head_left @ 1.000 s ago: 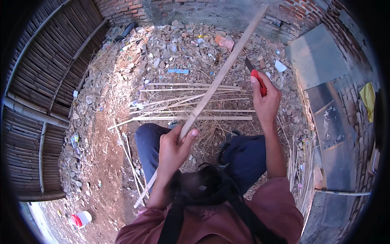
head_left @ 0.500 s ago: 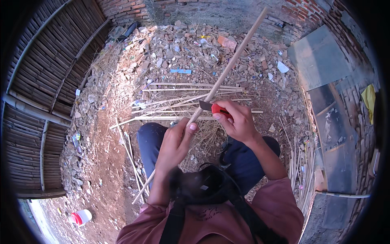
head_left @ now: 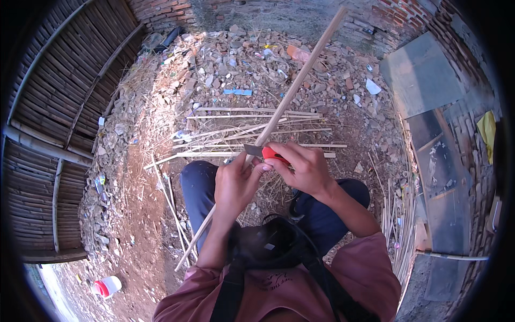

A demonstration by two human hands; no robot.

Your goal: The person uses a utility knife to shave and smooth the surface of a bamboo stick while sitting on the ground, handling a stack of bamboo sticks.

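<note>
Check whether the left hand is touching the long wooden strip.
Touching: the head view shows the left hand gripping the long wooden strip near the dark blade.

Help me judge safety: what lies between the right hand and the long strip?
The head view shows the red-handled knife, blade over the strip, left thumb close by.

Strips [head_left: 214, 154] lie on the ground [head_left: 139, 225] before you, rubble [head_left: 220, 67] beyond them, a tub [head_left: 110, 286] off to your left.
</note>
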